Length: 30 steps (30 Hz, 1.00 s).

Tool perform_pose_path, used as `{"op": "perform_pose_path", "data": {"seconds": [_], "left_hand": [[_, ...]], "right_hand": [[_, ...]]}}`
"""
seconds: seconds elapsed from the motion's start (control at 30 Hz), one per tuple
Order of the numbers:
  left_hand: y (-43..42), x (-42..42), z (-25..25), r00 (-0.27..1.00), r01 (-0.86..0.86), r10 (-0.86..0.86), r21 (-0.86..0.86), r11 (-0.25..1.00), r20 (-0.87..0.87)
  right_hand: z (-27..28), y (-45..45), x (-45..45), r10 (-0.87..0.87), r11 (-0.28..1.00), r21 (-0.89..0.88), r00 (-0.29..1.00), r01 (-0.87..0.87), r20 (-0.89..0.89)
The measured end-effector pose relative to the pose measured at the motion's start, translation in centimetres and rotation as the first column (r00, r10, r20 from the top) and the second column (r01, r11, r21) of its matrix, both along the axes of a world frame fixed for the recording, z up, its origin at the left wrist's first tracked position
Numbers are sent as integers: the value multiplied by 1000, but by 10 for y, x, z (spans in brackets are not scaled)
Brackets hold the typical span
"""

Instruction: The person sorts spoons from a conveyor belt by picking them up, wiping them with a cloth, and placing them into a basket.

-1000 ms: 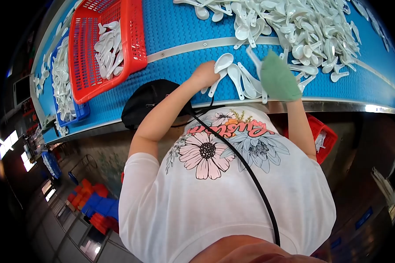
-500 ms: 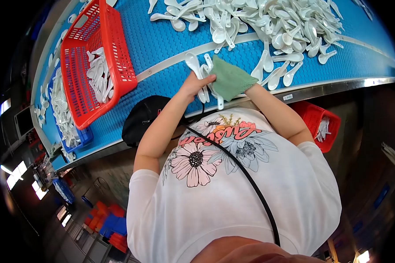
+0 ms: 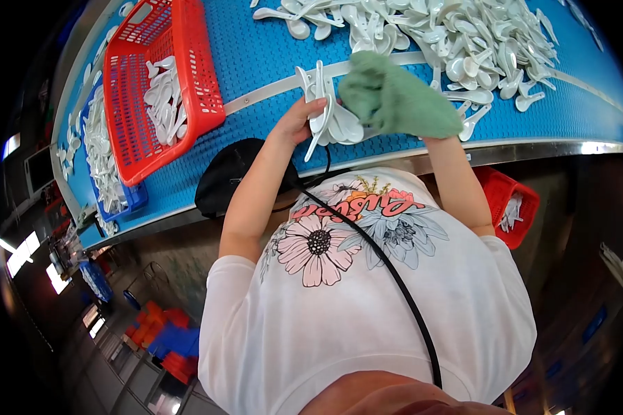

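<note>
My left hand point(image 3: 300, 122) is closed around several white ceramic soup spoons point(image 3: 321, 97), held fanned out with their handles and bowls pointing different ways. Close by on the right, a green cloth point(image 3: 401, 100) is bunched and draped over my right hand point(image 3: 437, 141), which grips it; the cloth hides nearly all the fingers. The cloth's left end is beside the held spoons, and I cannot tell if it touches them. Beyond both hands lies a large heap of white spoons point(image 3: 464, 41) on the blue textured surface point(image 3: 239, 59).
A red plastic basket point(image 3: 204, 83) with spoons stands at the left, beside a blue crate point(image 3: 137, 197) of spoons. A black cap-like object point(image 3: 221, 176) is at the near edge. Below the edge at right hangs or stands another red basket point(image 3: 526, 214) containing spoons.
The green cloth has gone from spread flat to bunched up, and has moved up and right with my right hand. The spoons in my left hand have shifted and turned.
</note>
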<state>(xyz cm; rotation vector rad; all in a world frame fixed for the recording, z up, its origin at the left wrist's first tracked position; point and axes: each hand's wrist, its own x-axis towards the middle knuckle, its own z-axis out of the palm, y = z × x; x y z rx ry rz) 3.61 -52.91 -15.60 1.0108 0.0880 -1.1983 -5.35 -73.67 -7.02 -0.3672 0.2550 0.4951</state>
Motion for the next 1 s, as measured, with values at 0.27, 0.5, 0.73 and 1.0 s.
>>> {"op": "perform_pose_path", "data": {"seconds": [0.27, 0.5, 0.73, 1.0], "left_hand": [[5, 11, 38, 954, -297, 298, -87, 951, 10], [19, 26, 83, 886, -425, 448, -178, 888, 119], [89, 80, 139, 647, -643, 722, -333, 690, 246], [211, 159, 123, 271, -962, 881, 91, 256, 388]], "right_hand": [[-21, -33, -27, -329, 785, -503, 932, 361, 154], [-33, 8, -24, -244, 841, -480, 967, 250, 77], [-35, 23, -14, -121, 902, -383, 968, 199, 219], [-29, -29, -36, 240, 947, 199, 968, -251, 78]]}}
